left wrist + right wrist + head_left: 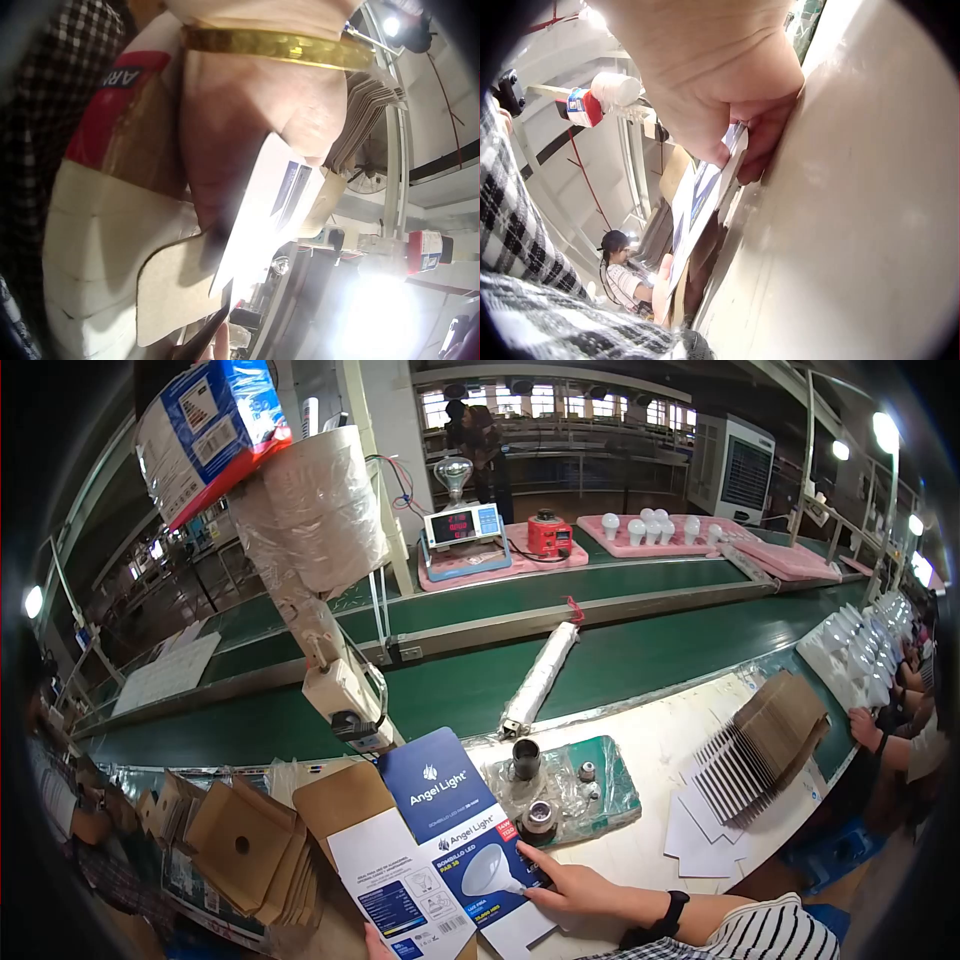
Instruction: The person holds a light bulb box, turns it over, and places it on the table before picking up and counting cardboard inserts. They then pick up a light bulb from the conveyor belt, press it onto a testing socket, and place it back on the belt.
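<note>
The carton (485,870) is smooth, glossy card, printed white and deep blue outside and bare brown inside, its top panels spread; it is held tilted over the near side of the pale, sheeny worktop (690,750). The right grip (585,890) pinches its side edge, thumb on the printed face, forearm extending from the right. The left grip (259,127) holds the opposite side low down, its wrist ringed by a yellow bangle (277,49). Just beyond the carton lies a crinkly, film-wrapped green board (612,770), near a stubby black cylinder (526,760); brown boxes (245,850) crowd the left, and thin cardboard sheets (775,745) lie fanned to the right
</note>
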The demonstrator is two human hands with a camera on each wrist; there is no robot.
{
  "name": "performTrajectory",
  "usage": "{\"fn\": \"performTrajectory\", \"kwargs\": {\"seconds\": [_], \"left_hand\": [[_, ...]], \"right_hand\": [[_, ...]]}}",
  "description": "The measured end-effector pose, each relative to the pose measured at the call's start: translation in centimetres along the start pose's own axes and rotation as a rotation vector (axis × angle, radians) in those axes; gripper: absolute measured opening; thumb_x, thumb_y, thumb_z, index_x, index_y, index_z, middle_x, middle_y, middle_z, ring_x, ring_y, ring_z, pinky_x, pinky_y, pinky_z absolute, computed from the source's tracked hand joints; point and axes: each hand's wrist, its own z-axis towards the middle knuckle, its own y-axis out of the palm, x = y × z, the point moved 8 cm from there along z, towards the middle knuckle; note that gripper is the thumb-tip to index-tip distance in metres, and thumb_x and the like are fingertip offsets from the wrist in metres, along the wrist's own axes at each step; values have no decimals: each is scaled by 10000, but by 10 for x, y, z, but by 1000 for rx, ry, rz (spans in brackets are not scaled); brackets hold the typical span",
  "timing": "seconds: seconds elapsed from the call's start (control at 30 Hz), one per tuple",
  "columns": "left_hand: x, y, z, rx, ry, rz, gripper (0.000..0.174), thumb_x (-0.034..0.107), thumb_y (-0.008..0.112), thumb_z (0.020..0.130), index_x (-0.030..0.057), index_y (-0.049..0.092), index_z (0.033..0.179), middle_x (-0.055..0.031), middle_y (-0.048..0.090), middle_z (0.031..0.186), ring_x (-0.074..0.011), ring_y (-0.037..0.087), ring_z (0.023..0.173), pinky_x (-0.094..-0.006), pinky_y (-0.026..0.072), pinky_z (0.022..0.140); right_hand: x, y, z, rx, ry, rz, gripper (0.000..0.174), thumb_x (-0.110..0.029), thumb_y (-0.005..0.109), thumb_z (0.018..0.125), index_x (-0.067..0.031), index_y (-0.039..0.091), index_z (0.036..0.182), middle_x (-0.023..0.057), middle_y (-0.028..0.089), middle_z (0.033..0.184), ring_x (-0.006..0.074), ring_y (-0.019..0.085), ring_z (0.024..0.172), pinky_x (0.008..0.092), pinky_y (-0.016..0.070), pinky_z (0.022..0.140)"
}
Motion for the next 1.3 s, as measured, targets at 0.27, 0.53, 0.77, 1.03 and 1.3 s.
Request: {"fn": "performTrajectory", "kwargs": {"seconds": [0.27, 0.53, 0.77, 1.03, 1.3], "left_hand": [[-3, -27, 4, 3, -13, 4, 555, 499, 381, 919, 82, 484, 1270, -92, 564, 1210, -316, 529, 1090, -469, 434, 933], [1, -8, 3, -53, -10, 20, 528, 474, 370, 936, 76, 477, 1267, -99, 563, 1202, -316, 536, 1079, -459, 448, 918], [5, 1, -1, -7, 58, 185, 474, 416, 346, 956, 68, 486, 1245, -104, 576, 1164, -307, 561, 1023, -440, 479, 876], [3, 1, 0, -11, 41, 33, 434, 372, 355, 959, 61, 500, 1224, -104, 586, 1143, -301, 587, 974, -448, 507, 826], [2, -11, -1, 32, 28, 39, 476, 421, 352, 957, 60, 495, 1232, -91, 583, 1152, -291, 558, 1042, -413, 469, 897]], "right_hand": [[0, 0, 0, 24, -56, 51, 768, -320, 529, 875, -145, 66, 1462, 253, 628, 937, 401, 620, 832, 425, 478, 736], [-5, -5, -1, 52, -60, 43, 753, -314, 525, 882, -151, 74, 1463, 252, 628, 938, 401, 620, 836, 416, 481, 744], [-8, -6, -4, 20, -7, 47, 750, -316, 518, 883, -160, 70, 1463, 254, 625, 958, 404, 617, 860, 414, 479, 767], [-6, -4, -1, 15, -28, 26, 764, -324, 518, 879, -152, 56, 1462, 265, 618, 981, 409, 613, 869, 424, 474, 767], [-2, -1, -1, 18, -28, 17, 755, -325, 517, 880, -162, 65, 1462, 259, 624, 957, 406, 619, 847, 415, 480, 751]]}}
